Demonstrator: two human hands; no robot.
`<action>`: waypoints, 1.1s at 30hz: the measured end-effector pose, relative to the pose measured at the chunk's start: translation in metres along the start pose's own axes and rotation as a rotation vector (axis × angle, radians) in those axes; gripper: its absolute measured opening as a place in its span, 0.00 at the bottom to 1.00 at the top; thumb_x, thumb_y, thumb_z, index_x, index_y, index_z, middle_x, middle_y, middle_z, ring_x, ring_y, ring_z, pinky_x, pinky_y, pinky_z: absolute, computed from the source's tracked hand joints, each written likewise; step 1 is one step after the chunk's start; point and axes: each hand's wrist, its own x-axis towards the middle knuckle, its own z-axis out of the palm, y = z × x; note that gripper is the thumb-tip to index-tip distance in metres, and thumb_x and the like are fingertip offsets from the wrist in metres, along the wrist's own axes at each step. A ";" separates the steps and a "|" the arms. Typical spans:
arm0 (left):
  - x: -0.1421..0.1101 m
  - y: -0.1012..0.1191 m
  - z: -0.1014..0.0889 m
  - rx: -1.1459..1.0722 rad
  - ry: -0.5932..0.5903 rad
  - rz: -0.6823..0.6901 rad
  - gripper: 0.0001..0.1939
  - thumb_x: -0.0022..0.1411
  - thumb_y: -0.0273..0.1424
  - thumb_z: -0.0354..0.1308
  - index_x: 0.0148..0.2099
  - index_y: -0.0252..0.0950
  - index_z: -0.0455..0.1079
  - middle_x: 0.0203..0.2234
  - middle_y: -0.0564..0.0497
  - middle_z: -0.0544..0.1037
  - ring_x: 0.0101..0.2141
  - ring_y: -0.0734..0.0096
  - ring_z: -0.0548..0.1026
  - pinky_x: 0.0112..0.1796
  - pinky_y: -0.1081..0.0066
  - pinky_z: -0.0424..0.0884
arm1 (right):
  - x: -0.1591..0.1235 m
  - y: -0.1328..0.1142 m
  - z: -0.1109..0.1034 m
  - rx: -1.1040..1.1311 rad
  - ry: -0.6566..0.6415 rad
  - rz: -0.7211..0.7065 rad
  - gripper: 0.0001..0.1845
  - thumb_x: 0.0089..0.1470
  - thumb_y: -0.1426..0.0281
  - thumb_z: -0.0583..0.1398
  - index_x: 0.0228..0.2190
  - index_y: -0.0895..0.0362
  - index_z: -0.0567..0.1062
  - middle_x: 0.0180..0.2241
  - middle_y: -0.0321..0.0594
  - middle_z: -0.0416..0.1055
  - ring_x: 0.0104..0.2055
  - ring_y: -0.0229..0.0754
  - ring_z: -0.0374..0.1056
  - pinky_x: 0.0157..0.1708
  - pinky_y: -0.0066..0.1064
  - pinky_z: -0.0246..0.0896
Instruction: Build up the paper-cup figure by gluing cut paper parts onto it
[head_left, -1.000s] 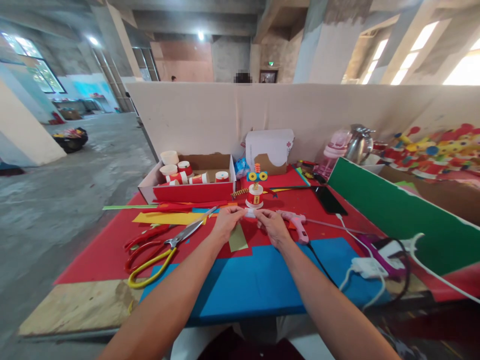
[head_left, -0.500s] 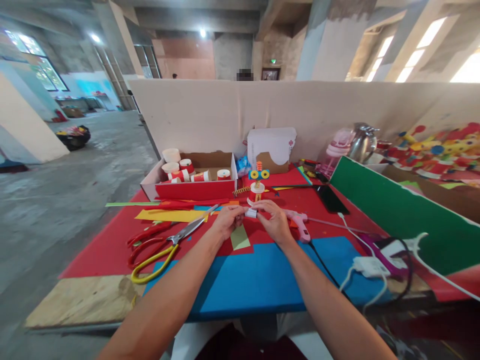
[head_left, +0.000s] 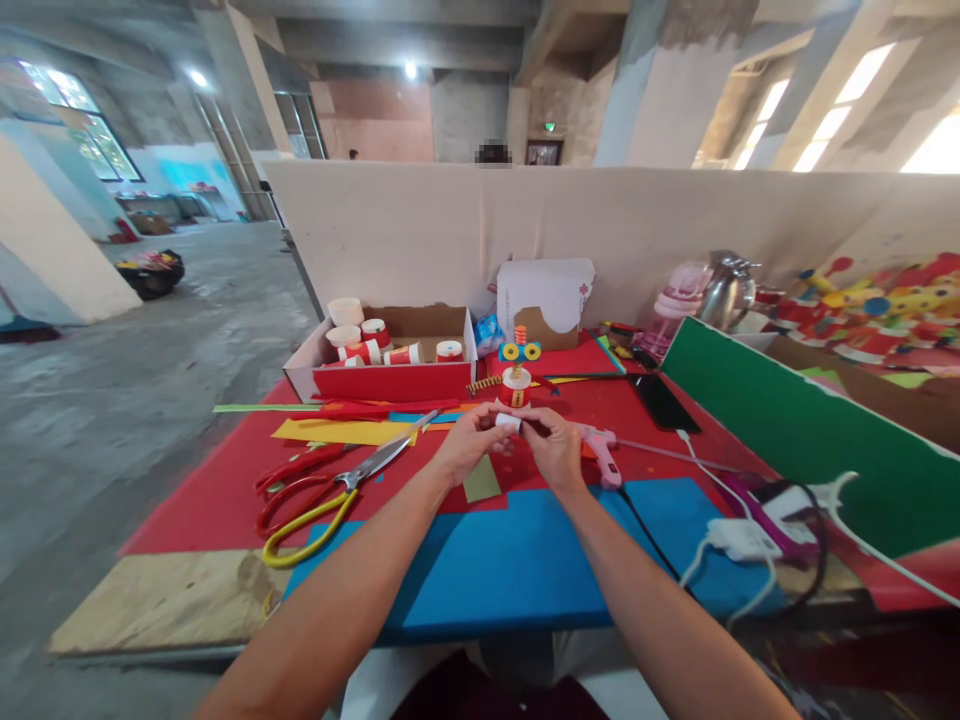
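Note:
A small white paper roll (head_left: 508, 424) is pinched between my two hands above the red-covered table. My left hand (head_left: 474, 442) grips its left end, with thumb and fingers closed. From the other side, my right hand (head_left: 553, 444) closes its fingertips on the right end. Just behind the roll stands a paper-cup figure (head_left: 516, 388) with yellow ring eyes on a blue strip and an orange coil on top. A pale green paper piece (head_left: 481, 479) lies below my left hand. Right of my right hand rests a pink glue gun (head_left: 602, 455).
Large scissors (head_left: 360, 478) with red and yellow handles lie at left, near yellow paper strips (head_left: 337, 430). An open box (head_left: 390, 380) of paper cups stands behind. At right are a phone (head_left: 664, 402), a green-sided box (head_left: 780, 440) and a power strip with cables (head_left: 780, 530).
The white paper has gone from a flatter, angular look to a rounded roll between my fingers. Both hands have shifted slightly, and the view has moved a little.

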 end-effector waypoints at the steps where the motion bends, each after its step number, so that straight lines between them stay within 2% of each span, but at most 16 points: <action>1: 0.000 -0.001 0.000 -0.010 0.007 -0.007 0.23 0.42 0.37 0.70 0.39 0.33 0.69 0.25 0.54 0.75 0.22 0.79 0.73 0.25 0.77 0.69 | 0.000 0.001 0.000 0.000 0.001 0.006 0.08 0.47 0.71 0.60 0.29 0.53 0.80 0.32 0.39 0.78 0.36 0.44 0.73 0.39 0.35 0.67; 6: 0.002 -0.002 -0.001 -0.027 0.029 -0.031 0.24 0.39 0.37 0.72 0.38 0.32 0.70 0.25 0.53 0.76 0.21 0.79 0.73 0.26 0.76 0.71 | 0.000 0.007 0.001 0.017 -0.019 0.026 0.09 0.48 0.71 0.59 0.30 0.54 0.80 0.32 0.39 0.78 0.34 0.43 0.73 0.36 0.35 0.68; 13: 0.001 -0.002 0.000 -0.056 0.047 -0.039 0.22 0.40 0.37 0.72 0.37 0.32 0.71 0.24 0.54 0.77 0.21 0.79 0.74 0.26 0.77 0.71 | -0.001 0.006 0.001 -0.093 -0.009 -0.067 0.09 0.47 0.72 0.58 0.28 0.55 0.80 0.30 0.39 0.79 0.32 0.43 0.73 0.36 0.33 0.68; 18: 0.002 -0.003 -0.001 0.000 0.073 -0.031 0.22 0.38 0.36 0.72 0.36 0.31 0.72 0.23 0.53 0.77 0.21 0.78 0.74 0.26 0.77 0.70 | -0.002 0.004 0.001 -0.145 -0.015 -0.125 0.09 0.49 0.72 0.57 0.27 0.55 0.79 0.30 0.39 0.78 0.32 0.41 0.73 0.34 0.31 0.67; 24: 0.003 -0.006 -0.002 0.036 0.088 -0.013 0.19 0.41 0.36 0.71 0.34 0.30 0.72 0.22 0.52 0.77 0.20 0.77 0.74 0.25 0.75 0.71 | -0.002 0.003 0.002 -0.147 -0.010 -0.166 0.09 0.49 0.73 0.57 0.27 0.55 0.78 0.29 0.39 0.78 0.32 0.41 0.72 0.34 0.31 0.67; 30: 0.001 -0.005 0.001 -0.113 0.051 -0.045 0.17 0.49 0.38 0.67 0.34 0.31 0.68 0.20 0.55 0.74 0.19 0.77 0.74 0.24 0.76 0.72 | -0.002 0.004 0.003 -0.175 -0.010 -0.211 0.11 0.49 0.76 0.56 0.28 0.55 0.78 0.31 0.40 0.77 0.34 0.42 0.72 0.37 0.32 0.67; 33: 0.000 -0.004 0.002 -0.141 0.049 -0.058 0.17 0.48 0.36 0.69 0.34 0.32 0.67 0.20 0.55 0.75 0.20 0.77 0.74 0.24 0.76 0.73 | -0.002 0.003 0.003 -0.188 -0.023 -0.240 0.11 0.50 0.76 0.55 0.29 0.54 0.78 0.31 0.40 0.77 0.34 0.42 0.72 0.36 0.32 0.66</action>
